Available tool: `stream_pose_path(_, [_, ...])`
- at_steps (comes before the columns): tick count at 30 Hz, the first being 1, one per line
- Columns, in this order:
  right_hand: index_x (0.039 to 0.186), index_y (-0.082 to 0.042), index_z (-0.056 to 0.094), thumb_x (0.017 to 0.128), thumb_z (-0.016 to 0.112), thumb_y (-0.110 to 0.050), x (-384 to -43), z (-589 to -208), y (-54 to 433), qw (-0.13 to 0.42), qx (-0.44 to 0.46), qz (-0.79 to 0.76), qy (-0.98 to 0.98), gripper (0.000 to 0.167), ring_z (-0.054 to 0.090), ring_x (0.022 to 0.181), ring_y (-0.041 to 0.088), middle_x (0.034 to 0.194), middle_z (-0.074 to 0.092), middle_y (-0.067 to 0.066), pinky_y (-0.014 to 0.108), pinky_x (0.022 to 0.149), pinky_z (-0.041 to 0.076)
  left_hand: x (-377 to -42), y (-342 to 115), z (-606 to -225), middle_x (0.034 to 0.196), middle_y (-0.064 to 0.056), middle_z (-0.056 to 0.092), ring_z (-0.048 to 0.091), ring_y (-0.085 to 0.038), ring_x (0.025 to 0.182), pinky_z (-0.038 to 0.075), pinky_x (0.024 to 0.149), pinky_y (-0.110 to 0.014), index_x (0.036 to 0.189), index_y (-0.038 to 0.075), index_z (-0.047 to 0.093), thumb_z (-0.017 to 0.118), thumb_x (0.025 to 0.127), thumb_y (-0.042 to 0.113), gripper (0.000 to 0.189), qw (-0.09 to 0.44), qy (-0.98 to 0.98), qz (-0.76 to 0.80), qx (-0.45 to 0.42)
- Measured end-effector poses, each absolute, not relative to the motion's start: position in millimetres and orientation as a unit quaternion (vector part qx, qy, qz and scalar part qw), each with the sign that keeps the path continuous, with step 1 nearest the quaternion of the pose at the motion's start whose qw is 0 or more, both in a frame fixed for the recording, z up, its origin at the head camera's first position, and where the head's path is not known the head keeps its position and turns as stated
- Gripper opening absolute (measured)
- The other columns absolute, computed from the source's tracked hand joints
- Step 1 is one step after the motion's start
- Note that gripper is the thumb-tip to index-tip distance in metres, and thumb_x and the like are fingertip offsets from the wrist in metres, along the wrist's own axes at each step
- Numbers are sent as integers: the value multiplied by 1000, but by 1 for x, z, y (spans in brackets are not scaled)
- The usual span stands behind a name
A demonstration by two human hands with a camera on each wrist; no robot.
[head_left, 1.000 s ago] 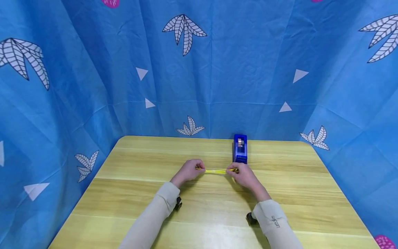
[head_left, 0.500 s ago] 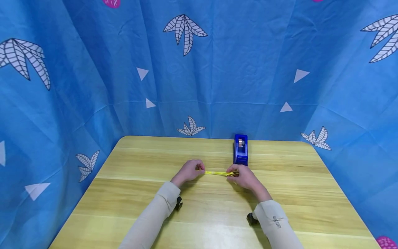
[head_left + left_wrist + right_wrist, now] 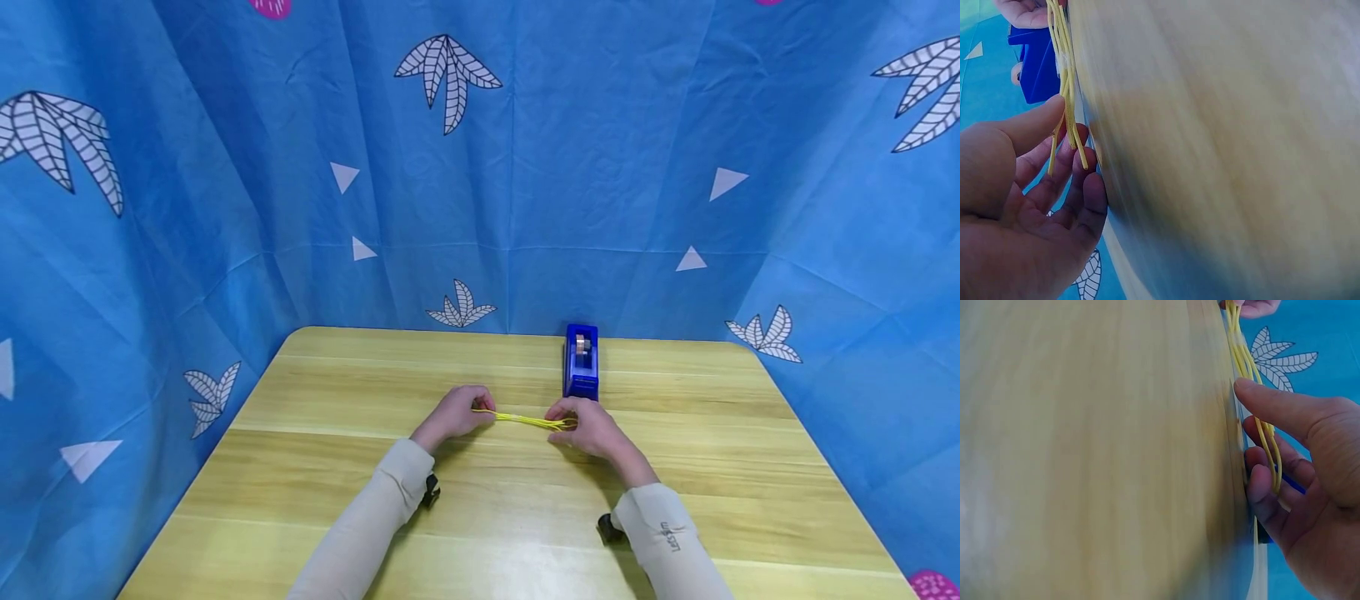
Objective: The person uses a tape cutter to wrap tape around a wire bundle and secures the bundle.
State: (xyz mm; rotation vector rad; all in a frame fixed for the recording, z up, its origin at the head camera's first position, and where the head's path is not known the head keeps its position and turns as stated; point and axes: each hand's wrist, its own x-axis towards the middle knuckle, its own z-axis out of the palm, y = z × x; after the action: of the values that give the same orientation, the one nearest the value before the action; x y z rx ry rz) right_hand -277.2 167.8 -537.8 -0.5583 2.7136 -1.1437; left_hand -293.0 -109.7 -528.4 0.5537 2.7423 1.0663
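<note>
A bundle of thin yellow cord (image 3: 521, 418) stretches between the two hands, low over the table. What looks like clear tape (image 3: 1064, 61) wraps its middle. My left hand (image 3: 457, 410) pinches the left end between thumb and fingers; loose cord ends poke past the fingertips in the left wrist view. Around the looped right end, my right hand (image 3: 591, 428) has its thumb and fingers parted, with the cord lying against the loosely bent fingers (image 3: 1263, 487). Just behind the right hand stands a blue tape dispenser (image 3: 581, 379) holding a roll of tape (image 3: 580, 345).
The wooden table (image 3: 337, 483) has rounded far corners. A blue curtain (image 3: 600, 167) with leaf prints hangs right behind its far edge and along both sides. Black wrist devices (image 3: 609, 528) sit under the sleeves.
My right thumb and fingers have spread apart, and the cord's right end has sunk slightly toward me. The left hand has kept its pinch in nearly the same place.
</note>
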Motion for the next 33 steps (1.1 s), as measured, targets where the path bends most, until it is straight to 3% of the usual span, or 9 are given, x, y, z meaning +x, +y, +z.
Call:
stream_pose_path(7, [102, -12, 74, 82, 88, -8, -278, -540, 170, 63, -192, -376, 904, 25, 64, 93, 16, 95, 68, 0, 44, 92, 55, -293, -112, -528, 92, 0, 66, 58, -12, 86, 52, 83, -30, 94, 12, 69, 81, 89, 9, 13, 92, 906, 369, 187])
stream_pose_path(33, [105, -12, 75, 84, 86, -6, -275, -539, 174, 72, -164, -381, 907, 25, 68, 98, 20, 100, 71, 1, 46, 96, 57, -289, -116, -522, 95, -3, 66, 59, -14, 88, 53, 84, -30, 99, 8, 69, 81, 89, 9, 15, 114, 897, 381, 192])
